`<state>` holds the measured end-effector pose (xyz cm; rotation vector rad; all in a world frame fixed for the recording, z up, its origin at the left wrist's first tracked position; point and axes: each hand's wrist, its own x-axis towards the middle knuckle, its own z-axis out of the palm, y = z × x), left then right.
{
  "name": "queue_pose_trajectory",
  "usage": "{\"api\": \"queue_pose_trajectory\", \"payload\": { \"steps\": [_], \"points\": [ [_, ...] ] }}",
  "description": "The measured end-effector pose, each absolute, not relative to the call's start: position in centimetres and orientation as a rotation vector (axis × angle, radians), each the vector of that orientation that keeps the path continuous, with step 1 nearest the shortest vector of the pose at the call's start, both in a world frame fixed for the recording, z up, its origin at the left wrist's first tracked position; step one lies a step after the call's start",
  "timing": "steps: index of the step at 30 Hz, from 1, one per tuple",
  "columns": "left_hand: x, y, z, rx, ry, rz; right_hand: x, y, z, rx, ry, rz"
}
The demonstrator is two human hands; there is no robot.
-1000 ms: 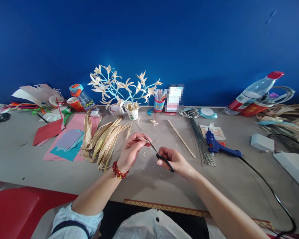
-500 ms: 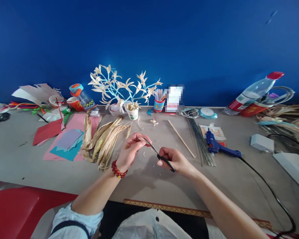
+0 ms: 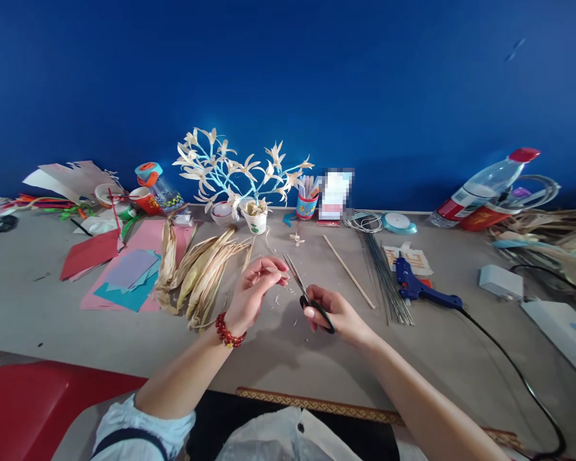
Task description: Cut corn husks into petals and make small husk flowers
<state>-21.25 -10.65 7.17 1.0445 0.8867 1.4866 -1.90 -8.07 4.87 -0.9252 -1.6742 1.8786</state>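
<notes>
My left hand [image 3: 254,288], with a red bead bracelet on its wrist, pinches a small pale strip of dried husk between thumb and fingertips. My right hand [image 3: 338,314] grips the black handles of a pair of scissors [image 3: 302,291]. The blades stand slightly apart and point up and left, their tips just right of my left fingertips. Small husk scraps [image 3: 281,299] lie on the grey table [image 3: 288,346] under both hands. A pile of dried corn husks [image 3: 199,269] lies just left of my left hand.
At the back stand a husk-flower tree [image 3: 235,169] in a white cup [image 3: 255,218], a pen cup [image 3: 307,203] and a tilted bottle [image 3: 484,182]. To the right lie a wooden stick [image 3: 348,271], thin wires [image 3: 384,275] and a blue glue gun [image 3: 420,288] with its cable. Coloured paper [image 3: 125,269] lies left.
The scissor blades have swung from lying flat toward my left fingers to pointing more upward and have parted slightly. My left hand has stayed pinched on the husk piece. The view shifted slightly.
</notes>
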Motion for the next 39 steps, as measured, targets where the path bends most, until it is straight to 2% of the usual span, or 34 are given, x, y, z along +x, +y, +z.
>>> {"api": "queue_pose_trajectory", "payload": {
  "steps": [4,9,12,15,18,23,31,36,39],
  "points": [
    [-21.2,-10.6,7.0,1.042,0.916,1.511,-1.4,-7.3,4.7,-1.038,-1.754,1.667],
    [-21.0,-10.7,6.8,1.062,0.930,1.462,0.0,-5.9,5.4,-1.607,-2.211,0.774],
    [-21.0,-10.6,6.5,1.047,0.936,1.458,0.5,-5.8,5.7,-1.671,-2.464,0.490],
    [-21.0,-10.4,6.1,1.001,0.940,1.457,0.7,-5.9,5.5,-1.679,-2.586,0.448],
    [-20.9,-10.3,5.7,0.986,0.969,1.424,0.9,-5.8,5.4,-1.707,-2.618,0.567],
    [-20.2,-10.6,5.5,0.948,0.977,1.331,1.1,-5.6,6.3,-1.374,-2.560,0.820],
    [-19.6,-10.9,5.1,0.647,0.743,1.111,-1.1,-7.8,5.7,-0.623,-2.310,0.381],
    [-19.7,-11.0,5.0,0.674,0.687,1.011,-1.0,-7.9,5.4,-0.485,-2.215,0.285],
    [-19.6,-11.2,5.2,0.797,0.760,1.028,-1.1,-8.0,5.5,-0.534,-2.124,0.397]
  ]
}}
